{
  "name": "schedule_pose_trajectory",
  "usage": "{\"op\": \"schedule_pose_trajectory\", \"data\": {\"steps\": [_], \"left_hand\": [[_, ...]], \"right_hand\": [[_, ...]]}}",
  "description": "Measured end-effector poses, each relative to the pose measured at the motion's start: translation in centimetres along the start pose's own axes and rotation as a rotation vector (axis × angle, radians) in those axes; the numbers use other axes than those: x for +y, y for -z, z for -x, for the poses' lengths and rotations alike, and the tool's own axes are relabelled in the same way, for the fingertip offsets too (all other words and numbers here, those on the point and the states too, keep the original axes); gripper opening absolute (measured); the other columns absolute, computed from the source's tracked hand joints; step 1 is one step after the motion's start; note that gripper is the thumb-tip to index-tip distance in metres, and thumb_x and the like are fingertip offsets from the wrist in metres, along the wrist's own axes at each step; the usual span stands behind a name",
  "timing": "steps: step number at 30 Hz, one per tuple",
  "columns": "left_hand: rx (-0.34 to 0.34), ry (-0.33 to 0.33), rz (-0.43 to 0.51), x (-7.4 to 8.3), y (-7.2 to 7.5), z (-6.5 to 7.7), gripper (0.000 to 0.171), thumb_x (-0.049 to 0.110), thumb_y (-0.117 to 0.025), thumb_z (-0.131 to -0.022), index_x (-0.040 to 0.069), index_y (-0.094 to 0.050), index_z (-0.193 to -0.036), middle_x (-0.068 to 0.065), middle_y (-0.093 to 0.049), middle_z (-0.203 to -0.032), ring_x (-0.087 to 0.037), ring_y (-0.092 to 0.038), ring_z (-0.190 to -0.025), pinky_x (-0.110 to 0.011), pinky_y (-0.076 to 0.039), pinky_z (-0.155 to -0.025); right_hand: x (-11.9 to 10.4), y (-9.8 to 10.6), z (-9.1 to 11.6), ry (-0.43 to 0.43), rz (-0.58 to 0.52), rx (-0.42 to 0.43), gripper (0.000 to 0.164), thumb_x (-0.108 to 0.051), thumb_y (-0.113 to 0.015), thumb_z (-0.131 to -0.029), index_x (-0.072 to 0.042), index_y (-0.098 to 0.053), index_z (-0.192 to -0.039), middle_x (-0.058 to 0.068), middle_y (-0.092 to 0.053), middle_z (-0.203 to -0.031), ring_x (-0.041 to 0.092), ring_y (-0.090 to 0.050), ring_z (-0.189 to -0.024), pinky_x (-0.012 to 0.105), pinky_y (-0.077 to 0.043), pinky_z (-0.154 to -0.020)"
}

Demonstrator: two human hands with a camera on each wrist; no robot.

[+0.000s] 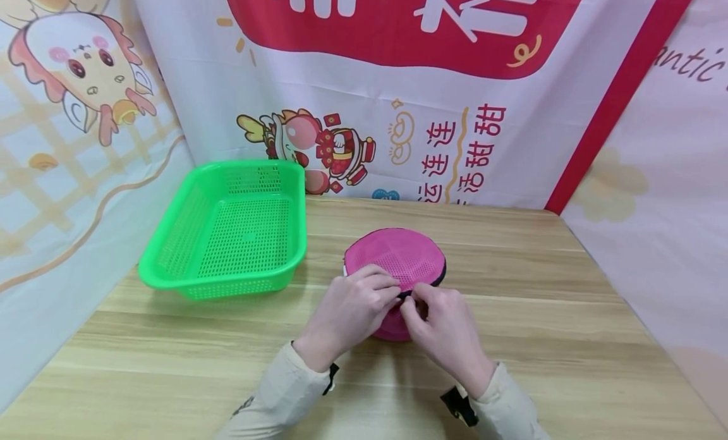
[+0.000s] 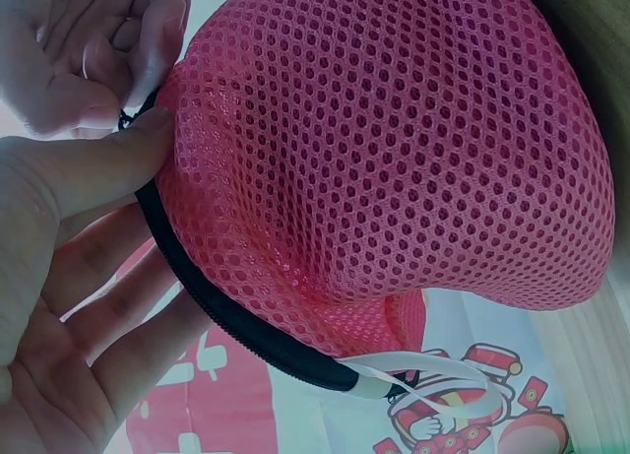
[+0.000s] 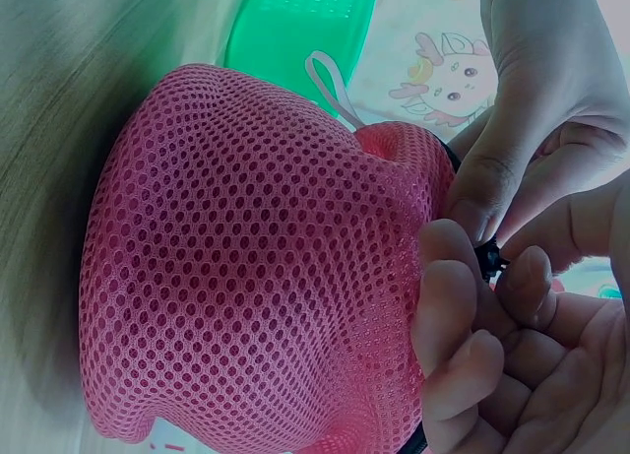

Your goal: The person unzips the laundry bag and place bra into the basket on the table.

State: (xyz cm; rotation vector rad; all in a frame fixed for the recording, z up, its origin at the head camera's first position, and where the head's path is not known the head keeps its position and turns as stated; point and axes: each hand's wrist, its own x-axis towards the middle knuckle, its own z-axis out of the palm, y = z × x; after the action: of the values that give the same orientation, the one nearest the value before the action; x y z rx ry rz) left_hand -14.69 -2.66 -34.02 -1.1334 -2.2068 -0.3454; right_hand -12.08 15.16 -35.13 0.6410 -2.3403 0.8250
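A pink mesh laundry bag (image 1: 392, 250) with a black zipper (image 2: 246, 331) around its edge stands on the table in front of me. My left hand (image 1: 355, 307) pinches the zippered edge, its thumb on the mesh side in the left wrist view and the other fingers spread behind. Close beside it, my right hand (image 1: 446, 326) has thumb and fingertips curled at the small black zipper slider (image 3: 488, 260). Both hands nearly meet there. A white loop (image 2: 443, 363) hangs off one end of the zipper. Fingers partly hide the slider.
A green plastic basket (image 1: 298, 238) with perforated sides sits at the left rear of the wood-grain table (image 1: 540, 345). Printed cloths hang at the back (image 1: 341, 79) and along both sides, bordering the tabletop.
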Motion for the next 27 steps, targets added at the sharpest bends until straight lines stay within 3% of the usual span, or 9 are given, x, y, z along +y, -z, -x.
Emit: {"op": "schedule_pose_trajectory", "data": {"steps": [17,23,27], "left_hand": [[-0.01,0.014,-0.028,0.05,0.32,-0.06,0.011,0.011,-0.074,-0.087,0.014,-0.08,-0.096,0.004,-0.073,-0.094,-0.012,-0.064,-0.092,-0.028,-0.058,-0.064],[-0.002,0.029,-0.007,0.05,0.37,-0.06,0.011,0.009,-0.074,-0.087,0.012,-0.08,-0.096,0.003,-0.073,-0.093,-0.012,-0.064,-0.091,-0.028,-0.058,-0.067],[0.011,0.04,0.022,0.13,0.32,-0.04,0.012,0.012,-0.075,-0.086,0.01,-0.079,-0.098,0.001,-0.073,-0.093,-0.014,-0.065,-0.091,-0.028,-0.058,-0.07]], "right_hand": [[-0.07,0.52,-0.07,-0.069,0.02,0.027,0.039,0.0,-0.061,-0.079,-0.02,-0.038,-0.056,-0.015,-0.029,-0.052,-0.003,-0.028,-0.046,0.019,-0.023,-0.037],[-0.12,0.6,-0.14,-0.127,0.018,-0.024,0.032,-0.003,-0.062,-0.085,-0.018,-0.046,-0.061,-0.012,-0.033,-0.053,0.001,-0.032,-0.047,0.021,-0.027,-0.038],[-0.08,0.49,-0.11,-0.114,0.005,-0.051,0.029,-0.004,-0.062,-0.088,-0.017,-0.05,-0.065,-0.011,-0.037,-0.054,0.001,-0.035,-0.047,0.021,-0.03,-0.039]]}}
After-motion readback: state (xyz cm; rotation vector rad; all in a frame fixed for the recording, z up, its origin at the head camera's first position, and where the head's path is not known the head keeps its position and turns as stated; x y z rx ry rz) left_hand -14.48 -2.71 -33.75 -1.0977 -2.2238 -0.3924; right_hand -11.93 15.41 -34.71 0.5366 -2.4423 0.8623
